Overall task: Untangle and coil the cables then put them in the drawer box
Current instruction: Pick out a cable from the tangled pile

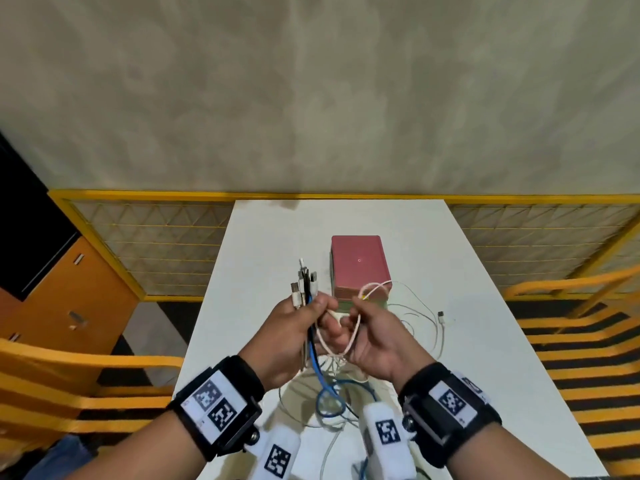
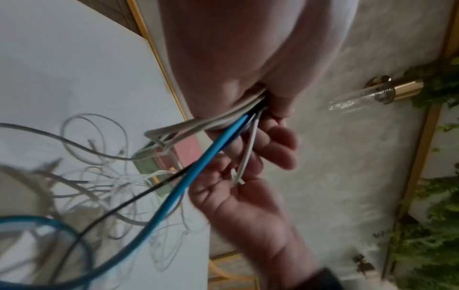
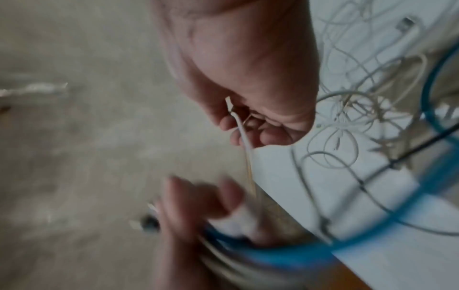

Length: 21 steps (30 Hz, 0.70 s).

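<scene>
Wrist-worn cameras with printed marker tags sit closest to the viewer, at 6 o'clock in the head view. Just beyond them, the left hand [image 1: 294,337] is raised over the desk [image 1: 263,244], its fingers [image 1: 323,303] curled around a bundle of cables [image 1: 304,289] whose plug ends stand upright above the fist. A blue cable [image 1: 317,372] and a thin black one hang from the bundle toward 6 o'clock. The right hand [image 1: 375,336], at 3 o'clock from the left and nearly touching it, pinches a pale pink cable [image 1: 372,289] that loops between the two hands; its remaining fingers appear loosely curled, though the right wrist view is blurred.

Below the hands, loose white cables [image 1: 429,317] lie tangled on the desk, trailing toward 4 o'clock, where one plug rests alone. A pink drawer box [image 1: 358,265] stands at 12 o'clock from the hands, mid-desk, and looks closed from here.

Untangling seems to be the step in hand, with cable ends being gathered one by one. Next, the pink cable likely needs drawing free of the knot without tightening it.

Bare desk lies at 10 o'clock and 2 o'clock. Side edges are near, with yellow railings beyond.
</scene>
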Each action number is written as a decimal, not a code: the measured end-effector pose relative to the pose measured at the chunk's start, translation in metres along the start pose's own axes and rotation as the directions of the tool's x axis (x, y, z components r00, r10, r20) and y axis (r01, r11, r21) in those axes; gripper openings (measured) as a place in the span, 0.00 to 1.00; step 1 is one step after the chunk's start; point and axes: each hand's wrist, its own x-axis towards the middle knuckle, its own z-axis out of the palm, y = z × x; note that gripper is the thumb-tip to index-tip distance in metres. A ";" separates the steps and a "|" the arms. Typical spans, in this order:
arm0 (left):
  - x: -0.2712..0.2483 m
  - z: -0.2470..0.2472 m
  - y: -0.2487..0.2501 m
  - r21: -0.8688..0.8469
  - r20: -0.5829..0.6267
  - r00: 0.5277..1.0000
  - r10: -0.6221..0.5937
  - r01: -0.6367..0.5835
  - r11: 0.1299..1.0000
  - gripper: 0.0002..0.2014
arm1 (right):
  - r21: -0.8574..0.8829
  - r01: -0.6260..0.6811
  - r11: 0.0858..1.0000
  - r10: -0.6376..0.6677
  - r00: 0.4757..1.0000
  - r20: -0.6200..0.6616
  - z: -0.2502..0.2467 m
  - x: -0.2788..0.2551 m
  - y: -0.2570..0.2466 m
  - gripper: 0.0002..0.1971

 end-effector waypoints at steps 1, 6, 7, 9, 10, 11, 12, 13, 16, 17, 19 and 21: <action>-0.007 -0.009 -0.005 0.045 0.019 0.999 -0.033 0.032 0.998 0.12 | 0.129 0.011 0.992 -0.011 1.000 -0.007 0.000 0.002 -0.006 0.17; -0.053 -0.080 -0.028 0.288 0.139 0.922 -0.362 0.312 0.905 0.11 | 0.372 0.066 0.926 -0.037 0.996 -0.084 -0.022 0.015 -0.046 0.19; -0.062 -0.095 -0.027 0.324 0.145 0.879 -0.454 0.392 0.861 0.11 | 0.380 0.065 0.923 -0.032 0.995 -0.092 -0.026 0.017 -0.050 0.19; -0.079 -0.122 -0.018 0.426 0.154 0.781 -0.606 0.500 0.754 0.11 | 0.385 0.069 0.920 -0.028 0.993 -0.111 -0.030 0.017 -0.052 0.20; -0.085 -0.130 -0.011 0.485 0.161 0.745 -0.647 0.511 0.709 0.11 | 0.378 0.077 0.922 -0.034 0.992 -0.120 -0.031 0.017 -0.050 0.20; -0.090 -0.133 -0.005 0.522 0.170 0.732 -0.660 0.501 0.690 0.11 | 0.359 0.087 0.929 -0.044 0.991 -0.128 -0.031 0.018 -0.046 0.20; -0.091 -0.132 0.001 0.528 0.167 0.758 -0.630 0.471 0.707 0.12 | 0.328 0.094 0.940 -0.054 0.990 -0.127 -0.030 0.018 -0.042 0.20; -0.090 -0.125 0.007 0.508 0.136 0.821 -0.554 0.423 0.750 0.13 | 0.290 0.091 0.953 -0.057 0.991 -0.122 -0.028 0.016 -0.036 0.19; -0.065 -0.083 0.019 0.415 -0.039 0.989 -0.143 0.146 0.898 0.10 | 0.198 0.073 0.978 -0.053 0.993 -0.103 -0.020 0.011 -0.016 0.17; -0.051 -0.064 0.021 0.416 -0.071 0.997 -0.005 0.034 0.909 0.08 | 0.180 0.067 0.981 -0.051 0.995 -0.089 -0.017 0.008 -0.009 0.16; -0.022 -0.028 0.016 0.475 -0.052 0.983 0.173 -0.128 0.871 0.05 | 0.152 0.068 0.986 -0.064 0.998 -0.030 -0.008 -0.001 0.004 0.16; 0.000 -0.002 0.002 0.548 0.029 0.975 0.220 -0.200 0.812 0.05 | 0.150 0.061 0.987 -0.069 0.996 0.047 0.002 -0.012 0.010 0.20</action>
